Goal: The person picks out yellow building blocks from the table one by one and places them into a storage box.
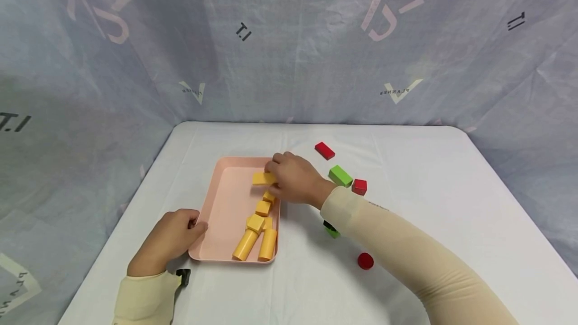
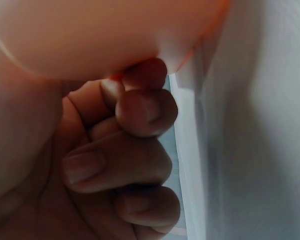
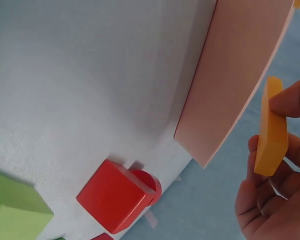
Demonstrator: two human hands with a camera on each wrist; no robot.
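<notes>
A pink tray [image 1: 226,199] lies on the white table. My left hand [image 1: 169,237] grips its left wall near the front corner; in the left wrist view the fingers curl beneath the tray's edge [image 2: 110,35]. Over the tray's right side, my right hand [image 1: 295,179] pinches a flat yellow block [image 1: 262,178] between thumb and fingers. The right wrist view shows that block [image 3: 272,127] held above the rim. Inside the tray are yellow cubes [image 1: 263,208] and two yellow cylinders [image 1: 268,245], gathered along the right side. My right hand partly hides one yellow piece.
Right of the tray lie a red rectangular block [image 1: 324,150], a green block [image 1: 340,176], a red cube [image 1: 359,187] and a red round piece [image 1: 365,261]. Another green piece [image 1: 332,232] is partly covered by my right sleeve. A grey printed cloth [image 1: 293,64] hangs behind the table.
</notes>
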